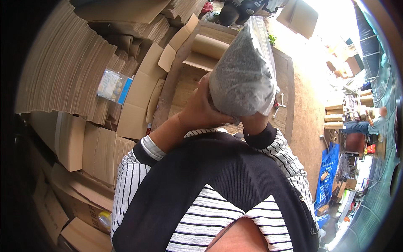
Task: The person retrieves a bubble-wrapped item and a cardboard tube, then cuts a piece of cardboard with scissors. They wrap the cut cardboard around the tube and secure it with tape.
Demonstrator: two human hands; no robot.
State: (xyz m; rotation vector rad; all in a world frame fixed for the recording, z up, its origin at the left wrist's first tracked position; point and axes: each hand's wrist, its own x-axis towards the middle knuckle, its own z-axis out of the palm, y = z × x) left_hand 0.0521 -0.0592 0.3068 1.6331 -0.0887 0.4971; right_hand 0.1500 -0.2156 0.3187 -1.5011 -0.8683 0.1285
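Observation:
A clear plastic bag [243, 71] full of dark grey, grainy material is held up in front of my chest, its flat see-through end pointing up and away. My left hand [202, 105] is closed round the bag's lower left side, with the fingers passing behind it. Against the lower right of the bag is my right hand [255, 122]. Only its wrist and heel show; its fingers are hidden behind the bag. Beyond and below the bag lies a brown wooden table [283, 69], with an open cardboard piece [205, 52] on it.
Tall stacks of flat cardboard [63, 63] fill the left side, with a clear packet with a blue edge [114, 86] against them. Metal tools [280, 102] lie at the table's right. Further right are a blue sack [326, 176] and another person [365, 125].

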